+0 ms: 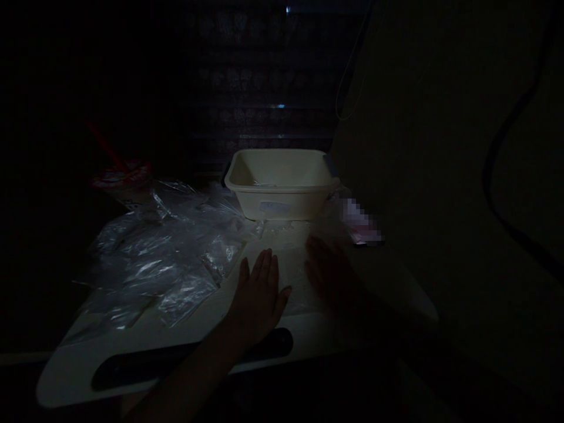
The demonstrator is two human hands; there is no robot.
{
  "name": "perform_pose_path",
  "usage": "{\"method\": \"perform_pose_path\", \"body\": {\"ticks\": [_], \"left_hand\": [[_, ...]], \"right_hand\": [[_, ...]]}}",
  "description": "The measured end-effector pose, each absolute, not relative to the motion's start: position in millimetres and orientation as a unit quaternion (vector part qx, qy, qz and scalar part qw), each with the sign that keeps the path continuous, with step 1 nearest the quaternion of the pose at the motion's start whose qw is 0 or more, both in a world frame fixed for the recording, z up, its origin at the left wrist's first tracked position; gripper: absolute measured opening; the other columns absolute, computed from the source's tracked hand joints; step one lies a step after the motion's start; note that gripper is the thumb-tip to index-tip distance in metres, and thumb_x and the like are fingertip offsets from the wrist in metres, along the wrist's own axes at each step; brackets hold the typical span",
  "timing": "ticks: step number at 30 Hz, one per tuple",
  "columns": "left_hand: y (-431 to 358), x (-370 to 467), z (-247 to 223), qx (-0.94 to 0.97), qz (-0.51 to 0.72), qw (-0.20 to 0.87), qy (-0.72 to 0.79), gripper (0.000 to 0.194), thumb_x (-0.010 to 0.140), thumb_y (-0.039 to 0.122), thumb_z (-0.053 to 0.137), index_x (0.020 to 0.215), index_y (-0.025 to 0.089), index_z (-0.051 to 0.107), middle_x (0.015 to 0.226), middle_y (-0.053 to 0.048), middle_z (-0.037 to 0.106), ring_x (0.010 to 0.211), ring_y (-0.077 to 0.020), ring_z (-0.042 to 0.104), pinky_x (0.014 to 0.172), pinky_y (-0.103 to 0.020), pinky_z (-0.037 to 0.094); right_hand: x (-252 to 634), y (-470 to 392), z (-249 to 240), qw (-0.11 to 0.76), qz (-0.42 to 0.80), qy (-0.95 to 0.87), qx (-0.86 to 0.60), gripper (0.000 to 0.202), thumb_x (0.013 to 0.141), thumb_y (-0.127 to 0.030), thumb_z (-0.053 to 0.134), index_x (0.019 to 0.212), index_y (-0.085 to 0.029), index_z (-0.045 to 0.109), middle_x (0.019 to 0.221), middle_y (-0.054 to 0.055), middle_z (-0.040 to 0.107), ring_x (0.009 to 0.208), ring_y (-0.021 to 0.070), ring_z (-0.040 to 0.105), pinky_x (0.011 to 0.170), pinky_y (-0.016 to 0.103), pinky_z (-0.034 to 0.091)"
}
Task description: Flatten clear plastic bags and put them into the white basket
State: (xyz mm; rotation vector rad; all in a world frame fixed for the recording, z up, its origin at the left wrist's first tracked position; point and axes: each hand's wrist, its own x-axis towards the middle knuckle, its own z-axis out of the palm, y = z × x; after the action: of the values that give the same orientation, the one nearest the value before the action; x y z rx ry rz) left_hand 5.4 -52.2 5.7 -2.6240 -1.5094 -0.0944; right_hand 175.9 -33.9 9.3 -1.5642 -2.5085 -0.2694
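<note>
The scene is very dark. My left hand [259, 294] lies flat with its fingers stretched out, on or just over a thin clear plastic bag [291, 264] spread on the small white table [66, 376]. At the right side of that bag is my right hand [330, 273], dim and smeared by motion, with its fingers extended and apart. Neither hand grips anything. Beyond both hands stands a cream plastic basin [282, 202] with a pale label on its front; some clear plastic shows inside it.
Left of my hands lies a loose heap of clear plastic bags [163, 264]. Behind it stands a cup [123, 176] with a red straw. A phone-like object [361, 226], partly pixelated, lies right of the basin. The table has a dark handle slot [132, 367] at its near edge.
</note>
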Motion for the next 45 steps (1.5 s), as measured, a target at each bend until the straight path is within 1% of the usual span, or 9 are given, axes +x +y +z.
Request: {"method": "perform_pose_path", "body": {"ticks": [4,10,20,25,28,30,36,41,45], "left_hand": [[-53.2,4.7,5.8,-0.868,-0.026,0.059,-0.493,0.056,0.082,0.041,0.022,0.122,0.002,0.026,0.129,-0.020,0.025,0.120,-0.0278,0.015,0.094,-0.050,0.014],[-52.7,4.9,6.3,-0.867,-0.031,0.060,-0.494,0.056,0.082,0.041,0.021,0.121,0.001,0.026,0.129,-0.020,0.025,0.120,-0.0279,0.016,0.094,-0.050,0.013],[-51.6,5.4,4.6,-0.864,-0.031,0.054,-0.499,0.057,0.082,0.041,0.018,0.123,0.002,0.024,0.130,-0.020,0.024,0.120,-0.0277,0.014,0.093,-0.050,0.014],[-50.5,-1.2,7.9,-0.859,-0.024,0.055,-0.508,0.058,0.082,0.043,0.016,0.122,0.000,0.025,0.129,-0.020,0.024,0.120,-0.0275,0.015,0.092,-0.052,0.014],[-48.6,-2.6,12.9,-0.841,-0.016,0.060,-0.537,0.056,0.083,0.039,0.016,0.120,-0.001,0.029,0.127,-0.022,0.028,0.119,-0.0293,0.019,0.090,-0.054,0.015],[-46.9,1.2,15.5,-0.838,-0.020,0.065,-0.541,0.053,0.084,0.037,0.018,0.120,0.001,0.029,0.127,-0.021,0.028,0.118,-0.0301,0.020,0.090,-0.055,0.014],[-41.6,22.6,11.3,-0.901,-0.024,0.014,-0.432,0.047,0.085,0.032,0.019,0.123,0.006,0.025,0.131,-0.015,0.023,0.121,-0.0223,0.016,0.096,-0.042,0.017],[-41.3,19.7,6.9,-0.896,-0.031,0.013,-0.443,0.054,0.083,0.040,0.020,0.124,0.004,0.023,0.131,-0.016,0.021,0.121,-0.0235,0.013,0.097,-0.041,0.016],[-41.1,9.9,6.0,-0.887,-0.022,0.025,-0.461,0.058,0.082,0.043,0.019,0.124,0.003,0.023,0.131,-0.017,0.022,0.121,-0.0239,0.013,0.097,-0.041,0.016]], "right_hand": [[159.4,-37.7,4.1,0.107,-0.053,-0.869,-0.480,0.044,0.081,-0.026,0.029,0.119,-0.005,0.035,0.127,0.012,0.033,0.117,0.0221,0.025,0.094,0.041,0.021],[174.5,-39.2,-3.6,0.099,-0.047,-0.869,-0.483,0.050,0.080,-0.035,0.030,0.120,-0.004,0.034,0.127,0.014,0.032,0.116,0.0246,0.025,0.092,0.044,0.022],[188.2,-38.2,-4.7,0.088,-0.078,-0.847,-0.519,0.049,0.080,-0.037,0.030,0.119,-0.007,0.036,0.125,0.015,0.034,0.115,0.0249,0.030,0.092,0.045,0.022],[188.3,-39.0,-4.6,0.079,-0.083,-0.848,-0.518,0.051,0.080,-0.037,0.030,0.118,-0.004,0.036,0.125,0.016,0.035,0.114,0.0256,0.030,0.091,0.046,0.023],[188.2,-39.5,-4.7,0.088,-0.085,-0.847,-0.517,0.050,0.080,-0.037,0.030,0.118,-0.004,0.036,0.124,0.016,0.035,0.115,0.0251,0.029,0.092,0.045,0.022],[188.1,-39.6,-5.2,0.097,-0.087,-0.845,-0.518,0.049,0.080,-0.036,0.030,0.118,-0.005,0.037,0.124,0.016,0.035,0.114,0.0250,0.030,0.092,0.044,0.023],[188.8,-39.8,-8.8,0.110,-0.099,-0.847,-0.510,0.049,0.081,-0.036,0.029,0.117,-0.004,0.037,0.124,0.016,0.036,0.114,0.0252,0.030,0.092,0.045,0.021],[189.5,-40.0,-8.6,0.113,-0.095,-0.848,-0.509,0.049,0.081,-0.036,0.029,0.117,-0.004,0.037,0.124,0.016,0.036,0.115,0.0249,0.029,0.092,0.045,0.022],[189.2,-40.3,-7.3,0.104,-0.096,-0.847,-0.512,0.051,0.081,-0.037,0.030,0.118,-0.004,0.036,0.124,0.016,0.035,0.115,0.0252,0.029,0.092,0.045,0.023]]}}
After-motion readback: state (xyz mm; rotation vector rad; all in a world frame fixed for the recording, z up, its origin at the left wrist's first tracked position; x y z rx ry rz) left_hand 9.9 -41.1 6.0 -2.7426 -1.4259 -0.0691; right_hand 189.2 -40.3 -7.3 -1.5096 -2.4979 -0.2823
